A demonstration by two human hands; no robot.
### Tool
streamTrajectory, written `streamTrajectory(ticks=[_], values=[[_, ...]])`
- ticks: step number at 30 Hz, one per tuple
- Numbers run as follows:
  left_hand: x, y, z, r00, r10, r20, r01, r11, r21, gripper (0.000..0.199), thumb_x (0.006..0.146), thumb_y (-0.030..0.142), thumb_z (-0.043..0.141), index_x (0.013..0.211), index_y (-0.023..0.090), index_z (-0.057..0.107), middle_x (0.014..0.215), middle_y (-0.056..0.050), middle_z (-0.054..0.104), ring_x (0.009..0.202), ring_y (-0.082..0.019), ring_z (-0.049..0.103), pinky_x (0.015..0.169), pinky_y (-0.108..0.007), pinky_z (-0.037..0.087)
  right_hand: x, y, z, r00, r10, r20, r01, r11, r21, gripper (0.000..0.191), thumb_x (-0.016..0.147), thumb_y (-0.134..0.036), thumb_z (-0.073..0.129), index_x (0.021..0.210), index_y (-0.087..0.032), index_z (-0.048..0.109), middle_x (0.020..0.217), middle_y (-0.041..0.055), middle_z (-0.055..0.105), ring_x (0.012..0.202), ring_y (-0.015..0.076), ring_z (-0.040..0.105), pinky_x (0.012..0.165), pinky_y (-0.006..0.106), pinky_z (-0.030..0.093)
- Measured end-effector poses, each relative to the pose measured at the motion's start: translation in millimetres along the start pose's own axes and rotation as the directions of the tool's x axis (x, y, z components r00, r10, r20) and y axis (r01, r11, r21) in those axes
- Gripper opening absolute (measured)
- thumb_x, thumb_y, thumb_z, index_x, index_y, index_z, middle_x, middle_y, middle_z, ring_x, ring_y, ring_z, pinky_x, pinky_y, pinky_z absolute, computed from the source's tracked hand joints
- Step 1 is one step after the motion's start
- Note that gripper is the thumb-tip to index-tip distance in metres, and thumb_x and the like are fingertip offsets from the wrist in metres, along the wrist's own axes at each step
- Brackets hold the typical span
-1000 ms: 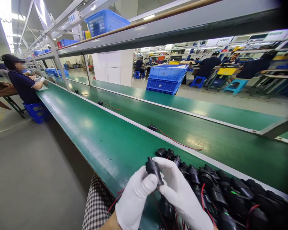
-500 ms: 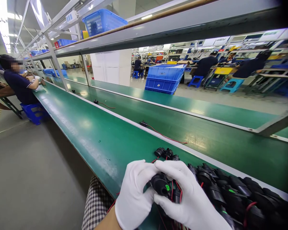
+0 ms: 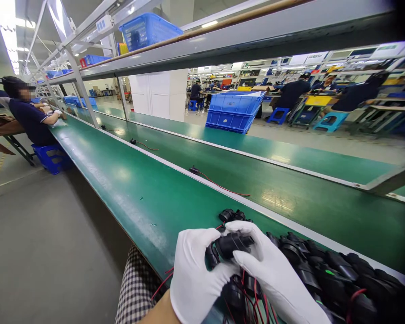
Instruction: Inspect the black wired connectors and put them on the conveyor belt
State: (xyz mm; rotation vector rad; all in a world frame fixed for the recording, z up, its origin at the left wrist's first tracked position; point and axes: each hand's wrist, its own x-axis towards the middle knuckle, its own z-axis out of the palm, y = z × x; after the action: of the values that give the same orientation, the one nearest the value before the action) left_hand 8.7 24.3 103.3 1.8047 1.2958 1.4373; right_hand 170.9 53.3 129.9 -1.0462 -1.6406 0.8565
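A black cylindrical part (image 3: 234, 245) lies sideways between my two white-gloved hands. My right hand (image 3: 268, 265) pinches its right end between thumb and fingers. Around the left end curl the fingers of my left hand (image 3: 197, 272), where a second dark piece (image 3: 212, 256) shows; whether it joins the first part is unclear. Beneath the hands are more black parts (image 3: 233, 292) with red and black wires (image 3: 256, 299). Just beyond the fingers sits a small group of black parts (image 3: 227, 214). To the right is a dense pile of similar parts (image 3: 324, 265), a few with green dots.
The green bench (image 3: 121, 180) runs along a green conveyor belt (image 3: 276, 189) carrying several spaced black parts with wires, one being a wired part (image 3: 194, 170). An overhead shelf (image 3: 222, 49) holds a blue basket (image 3: 151, 31). Blue crates (image 3: 231, 112) stand beyond; a co-worker (image 3: 29, 112) sits far left.
The black part has turned from end-on, green dot facing me, to lying sideways, its dot out of sight. My right hand has shifted its hold. The parts on the belt have moved slightly left.
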Motion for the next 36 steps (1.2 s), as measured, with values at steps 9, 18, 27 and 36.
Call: streamTrajectory(ticks=[9, 18, 27, 36], values=[[13, 9, 2.1, 0.845, -0.242, 0.477, 0.535, 0.353, -0.768, 0.047, 0.086, 0.061, 0.052, 0.085, 0.016, 0.065, 0.075, -0.003, 0.062, 0.071, -0.017, 0.055, 0.076, -0.035, 0.042, 3, -2, 0, 0.986, 0.095, 0.133, -0.124, 0.966, 0.225, 0.038, 0.086, -0.055, 0.062, 0.109, -0.025, 0.061, 0.08, 0.003, 0.067, 0.079, 0.0224, 0.067, 0.071, 0.035, 0.058], [2, -13, 37.6, 0.619, -0.151, 0.771, 0.741, -0.214, -0.637, 0.057, 0.079, 0.068, 0.048, 0.055, 0.016, 0.053, 0.045, 0.002, 0.047, 0.04, -0.012, 0.046, 0.048, -0.029, 0.038, 5, -7, 4, 0.888, 0.238, 0.394, -0.336, 0.92, 0.203, 0.049, 0.083, -0.055, 0.063, 0.117, -0.019, 0.062, 0.101, 0.0077, 0.071, 0.096, 0.0273, 0.066, 0.088, 0.042, 0.053], [-4, -43, -2.7, 0.945, -0.324, 0.041, 0.325, 0.919, -0.221, 0.041, 0.094, 0.049, 0.042, 0.117, 0.02, 0.059, 0.126, -0.01, 0.058, 0.123, -0.025, 0.047, 0.113, -0.047, 0.028, 40, -45, -75, 0.867, -0.139, -0.478, -0.18, 0.808, -0.561, 0.036, 0.082, -0.049, 0.061, 0.106, -0.022, 0.064, 0.088, 0.0047, 0.069, 0.072, 0.0233, 0.063, 0.069, 0.036, 0.05], [-34, -127, -5.3, 0.98, -0.149, -0.135, 0.185, 0.929, 0.32, 0.042, 0.091, 0.047, 0.043, 0.114, 0.017, 0.062, 0.117, -0.013, 0.065, 0.111, -0.031, 0.057, 0.1, -0.059, 0.041, 118, -4, -215, 0.951, -0.111, -0.288, -0.287, 0.023, -0.958, 0.023, 0.094, -0.036, 0.057, 0.103, -0.015, 0.062, 0.103, 0.0075, 0.063, 0.099, 0.0224, 0.06, 0.086, 0.041, 0.047]])
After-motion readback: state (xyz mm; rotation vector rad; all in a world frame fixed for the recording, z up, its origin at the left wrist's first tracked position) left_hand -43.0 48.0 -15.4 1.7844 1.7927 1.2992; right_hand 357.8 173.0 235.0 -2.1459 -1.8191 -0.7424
